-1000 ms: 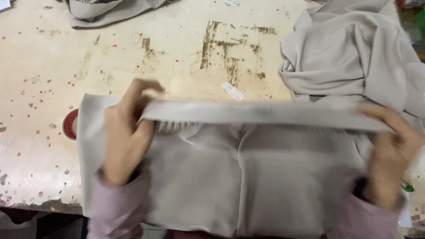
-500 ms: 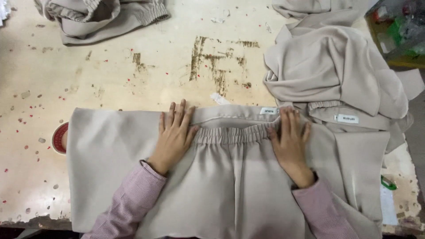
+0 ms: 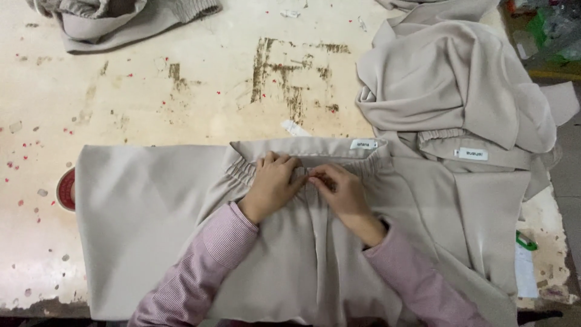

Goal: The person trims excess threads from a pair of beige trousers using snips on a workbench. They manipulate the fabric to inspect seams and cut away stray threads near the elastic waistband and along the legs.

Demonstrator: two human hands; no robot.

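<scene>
Presently I see my left hand [image 3: 273, 181] and right hand [image 3: 339, 189] meeting at centre, fingers pinching the gathered waistband [image 3: 302, 172] of the beige garment [image 3: 151, 218] spread flat on the near worktable [image 3: 151, 103].

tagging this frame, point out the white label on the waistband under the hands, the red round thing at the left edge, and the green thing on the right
small white sewn-in label [image 3: 364, 144], head view, its middle
red round disc [image 3: 65, 189], head view, visible edge beside the cloth
small green object [image 3: 525, 241], head view, its middle
</scene>
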